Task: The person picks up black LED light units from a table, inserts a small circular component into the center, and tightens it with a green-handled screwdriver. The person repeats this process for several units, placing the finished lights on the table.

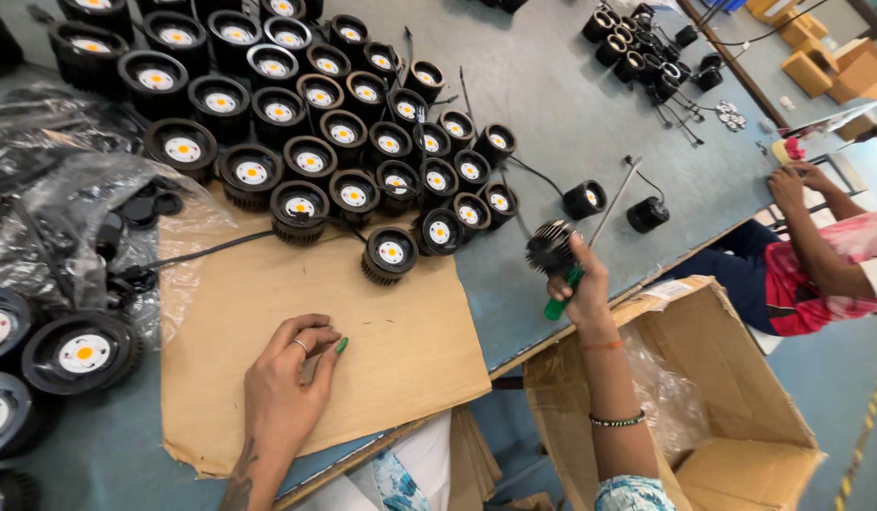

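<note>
My right hand (582,286) is raised above the table edge, gripping a green-handled screwdriver (578,260) together with a black finned lamp housing (551,247). The screwdriver's metal shaft points up and to the right. My left hand (289,380) rests flat on a brown cardboard sheet (401,350), fingers spread, holding nothing. Just beyond the sheet stand several rows of black round lamp housings (311,156) with white-and-orange centres; the nearest one (390,254) sits on the sheet's far edge.
An open cardboard box (732,397) with a plastic liner stands by the table at the right. Clear plastic bags (70,218) and larger lamp housings (82,353) lie at the left. Another person's hand (789,185) is at the far right. More black parts (642,47) lie at the back.
</note>
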`<state>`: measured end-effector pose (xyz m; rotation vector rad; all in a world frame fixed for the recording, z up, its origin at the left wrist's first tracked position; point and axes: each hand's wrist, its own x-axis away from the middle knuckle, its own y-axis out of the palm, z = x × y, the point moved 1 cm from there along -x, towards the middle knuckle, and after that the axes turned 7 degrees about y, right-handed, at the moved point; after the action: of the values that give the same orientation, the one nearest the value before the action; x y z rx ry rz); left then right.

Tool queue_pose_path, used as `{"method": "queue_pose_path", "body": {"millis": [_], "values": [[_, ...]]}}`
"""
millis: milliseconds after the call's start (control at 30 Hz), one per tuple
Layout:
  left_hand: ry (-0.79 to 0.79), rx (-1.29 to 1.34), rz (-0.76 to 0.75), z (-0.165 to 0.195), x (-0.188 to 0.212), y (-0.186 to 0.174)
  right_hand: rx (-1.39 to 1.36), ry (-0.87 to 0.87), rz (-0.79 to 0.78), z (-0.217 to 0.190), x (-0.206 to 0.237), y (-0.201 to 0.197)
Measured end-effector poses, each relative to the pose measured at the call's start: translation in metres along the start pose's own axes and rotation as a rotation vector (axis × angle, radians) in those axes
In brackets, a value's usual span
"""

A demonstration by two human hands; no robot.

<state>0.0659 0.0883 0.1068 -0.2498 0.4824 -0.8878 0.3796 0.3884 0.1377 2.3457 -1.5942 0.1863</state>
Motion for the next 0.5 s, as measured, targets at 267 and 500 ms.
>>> {"method": "queue_pose_path", "body": {"millis": [267,500], "values": [[-0.015,-0.032,-0.035,-0.002,0.004,0.0,0.021,-0.047,-0.045,-0.007,0.005,-0.004],[-0.001,-0.044,-0.037,-0.002,0.003,0.0,1.199,-0.739,0.172,0.007,0.011,0.06]]}}
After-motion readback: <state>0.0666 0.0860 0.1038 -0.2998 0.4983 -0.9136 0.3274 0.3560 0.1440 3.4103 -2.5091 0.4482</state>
